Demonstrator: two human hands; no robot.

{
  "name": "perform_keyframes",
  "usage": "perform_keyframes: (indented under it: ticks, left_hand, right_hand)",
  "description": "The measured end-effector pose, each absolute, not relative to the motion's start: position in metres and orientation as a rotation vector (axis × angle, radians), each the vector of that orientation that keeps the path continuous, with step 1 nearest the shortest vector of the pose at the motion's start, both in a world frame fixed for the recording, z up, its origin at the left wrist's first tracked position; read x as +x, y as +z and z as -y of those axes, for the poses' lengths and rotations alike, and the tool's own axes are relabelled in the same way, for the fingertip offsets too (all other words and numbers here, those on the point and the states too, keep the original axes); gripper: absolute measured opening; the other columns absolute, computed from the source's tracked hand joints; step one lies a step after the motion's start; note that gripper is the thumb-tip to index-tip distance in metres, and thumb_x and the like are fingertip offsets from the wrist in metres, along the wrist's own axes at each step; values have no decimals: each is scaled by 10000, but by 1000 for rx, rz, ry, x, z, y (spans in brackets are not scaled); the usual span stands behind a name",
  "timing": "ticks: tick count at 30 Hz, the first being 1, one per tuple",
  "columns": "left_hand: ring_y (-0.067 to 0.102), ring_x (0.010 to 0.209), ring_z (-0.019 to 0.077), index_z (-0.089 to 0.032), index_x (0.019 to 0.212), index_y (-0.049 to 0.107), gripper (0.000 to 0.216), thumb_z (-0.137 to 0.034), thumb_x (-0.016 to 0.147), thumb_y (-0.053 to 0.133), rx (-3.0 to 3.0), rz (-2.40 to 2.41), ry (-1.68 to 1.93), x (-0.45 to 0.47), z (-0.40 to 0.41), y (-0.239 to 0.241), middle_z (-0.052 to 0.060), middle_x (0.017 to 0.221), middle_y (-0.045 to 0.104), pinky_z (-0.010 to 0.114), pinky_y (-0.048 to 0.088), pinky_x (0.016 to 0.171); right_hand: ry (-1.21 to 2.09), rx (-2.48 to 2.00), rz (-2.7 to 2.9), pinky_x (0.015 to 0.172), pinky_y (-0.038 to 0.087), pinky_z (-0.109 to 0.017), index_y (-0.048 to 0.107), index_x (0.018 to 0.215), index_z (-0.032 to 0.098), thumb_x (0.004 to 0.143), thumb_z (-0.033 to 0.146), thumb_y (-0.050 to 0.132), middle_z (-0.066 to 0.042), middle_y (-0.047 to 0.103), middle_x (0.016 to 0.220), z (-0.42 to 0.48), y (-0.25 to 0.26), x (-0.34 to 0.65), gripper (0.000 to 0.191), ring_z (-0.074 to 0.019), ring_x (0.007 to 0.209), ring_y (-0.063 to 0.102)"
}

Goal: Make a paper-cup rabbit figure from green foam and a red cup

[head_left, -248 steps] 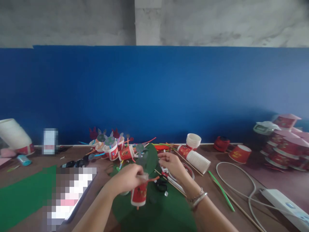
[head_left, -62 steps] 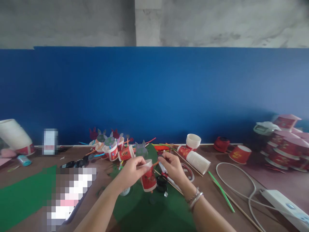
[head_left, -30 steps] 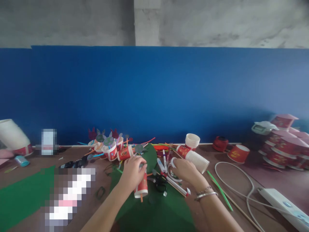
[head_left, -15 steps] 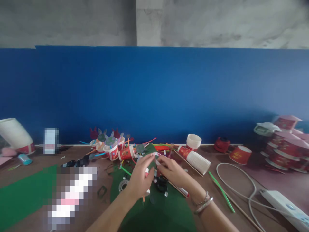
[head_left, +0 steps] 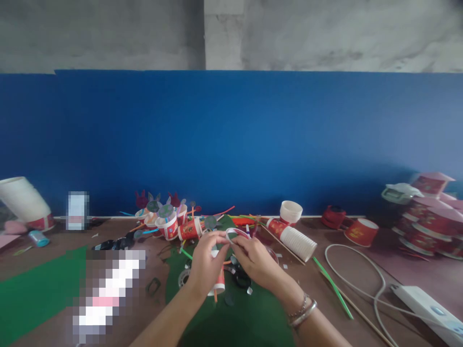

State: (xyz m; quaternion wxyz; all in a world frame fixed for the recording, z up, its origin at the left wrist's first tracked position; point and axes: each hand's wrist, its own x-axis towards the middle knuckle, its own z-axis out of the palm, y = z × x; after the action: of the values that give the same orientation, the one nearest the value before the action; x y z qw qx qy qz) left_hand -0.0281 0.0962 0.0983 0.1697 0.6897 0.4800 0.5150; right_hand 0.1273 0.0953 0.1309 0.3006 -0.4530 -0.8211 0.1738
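Note:
A thin white ring (head_left: 232,230), perhaps a tape roll or a cup rim, is held between my two hands above a dark green sheet (head_left: 235,323). My left hand (head_left: 210,262) pinches its left edge, thumb and fingertips together. Fingers of my right hand (head_left: 255,258) close on its near right side and hide part of it. Under my left hand lies a red and white paper cup (head_left: 219,284) with an orange strip. Black-handled scissors (head_left: 242,279) lie between the hands, near small white scraps. A grey roll (head_left: 183,277) sits left of my left wrist.
Decorated paper cups (head_left: 167,225) stand behind, left of centre. A nested cup stack (head_left: 296,242) lies on its side at right, near a green strip (head_left: 333,286). A cable and power strip (head_left: 430,308) occupy the front right. Red cup constructions (head_left: 430,217) stand far right.
The white ring between my hands now shows more plainly. My right hand has shifted slightly, its fingers now lower over the ring, and my left fingertips have closed onto the edge.

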Motion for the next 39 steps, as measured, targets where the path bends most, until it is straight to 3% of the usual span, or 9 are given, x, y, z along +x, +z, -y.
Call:
perform_keyframes:
  ticks: [5, 15, 19, 23, 26, 31, 33, 36, 39]
  left_hand:
    - [563, 965, 205, -199, 809, 593, 101, -208, 842, 499, 2114, -1283, 1492, -29, -95, 100, 72, 971, 614, 367, 440, 875]
    - [572, 932, 183, -185, 791, 563, 99, -207, 850, 487, 1996, -1173, 1603, -26, -91, 97, 69, 927, 617, 313, 428, 867]
    - [609, 907, 191, -165, 861, 591, 158, -296, 834, 508, 1509, -1164, 1630, -34, -98, 107, 80, 926, 662, 312, 463, 830]
    - [635, 801, 203, -145, 792, 641, 236, -367, 715, 635, 1316, -1266, 1489, -44, -109, 115, 58, 795, 691, 298, 486, 745]
    - [634, 731, 195, -140, 749, 668, 243, -372, 678, 660, 1313, -1330, 1393, -47, -113, 112, 46, 716, 692, 285, 481, 691]
    - [622, 676, 177, -144, 712, 646, 219, -360, 673, 657, 1343, -1306, 1418, -49, -117, 102, 26, 665, 672, 269, 474, 642]
    - [613, 667, 169, -152, 707, 639, 207, -357, 684, 646, 1388, -1320, 1426, -50, -118, 101, 18, 662, 664, 262, 467, 639]
    - [598, 649, 161, -160, 701, 642, 181, -341, 699, 627, 1455, -1349, 1393, -51, -118, 102, 10, 650, 656, 249, 449, 626]
    - [592, 629, 157, -164, 695, 647, 169, -331, 699, 623, 1468, -1373, 1376, -51, -118, 103, 6, 633, 654, 240, 435, 603]
  right_hand:
    - [422, -1174, 2149, 562, 267, -235, 424, 567, 184, 859, 186, 378, 52, 385, 503, -93, 131, 125, 296, -97, 494, 344]
    - [1082, -1021, 1705, 457, 218, -209, 277, 500, 195, 827, 285, 389, 64, 241, 483, -105, 111, 116, 357, -74, 477, 216]
    - [616, -1285, 1807, 484, 270, -211, 411, 539, 180, 846, 266, 369, 42, 370, 496, -113, 110, 129, 322, -92, 489, 336]
    - [60, -1827, 2119, 649, 379, -248, 623, 712, 151, 821, 165, 403, -70, 642, 733, -126, 107, 154, 246, -165, 698, 572]
    - [47, -2147, 2191, 682, 420, -289, 677, 778, 100, 744, 128, 504, -150, 676, 840, -134, 98, 166, 178, -242, 810, 627]
    - [-15, -2164, 2218, 736, 436, -354, 687, 884, 76, 756, 117, 501, -214, 650, 979, -126, 97, 157, 229, -312, 953, 597]
    - [45, -1975, 2401, 729, 439, -330, 692, 860, 103, 742, 122, 514, -181, 674, 919, -117, 98, 146, 215, -279, 899, 618]
    - [427, -1626, 2691, 678, 444, -263, 701, 767, 173, 708, 142, 535, -81, 706, 796, -100, 96, 129, 179, -209, 783, 650]
    - [516, -1612, 2730, 671, 449, -259, 697, 833, 183, 627, 144, 599, -73, 714, 836, -88, 96, 115, 232, -232, 813, 656]
